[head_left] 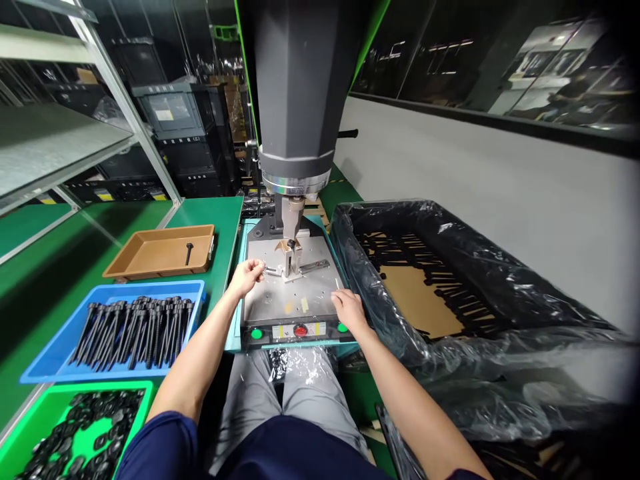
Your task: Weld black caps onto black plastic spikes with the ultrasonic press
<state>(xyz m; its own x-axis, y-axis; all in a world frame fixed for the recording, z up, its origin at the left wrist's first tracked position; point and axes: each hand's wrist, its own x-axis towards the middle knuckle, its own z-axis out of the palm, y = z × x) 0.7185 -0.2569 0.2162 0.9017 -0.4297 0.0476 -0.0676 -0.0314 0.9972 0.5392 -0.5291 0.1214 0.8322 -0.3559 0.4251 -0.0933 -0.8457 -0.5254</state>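
Observation:
My left hand (247, 277) is closed in a pinch at the left edge of the metal base plate (270, 303), beside the left arm of a small metal fixture (289, 263). What its fingertips hold, if anything, is too small to make out. My right hand (349, 308) rests over the plate's right edge, fingers extended and loosely bent, just above the right green button (343, 327). A black part (291, 245) sits at the top of the fixture. Directly over it, the machine's metal horn (293, 217) comes down, and I cannot tell whether they touch.
On the left stand a brown tray (150, 267) with one black bolt-shaped piece, a blue tray (45, 370) of long black pieces and a green bin (145, 400) of small black parts. A plastic-lined box (425, 280) with black pieces stands right. The machine head (297, 80) hangs overhead.

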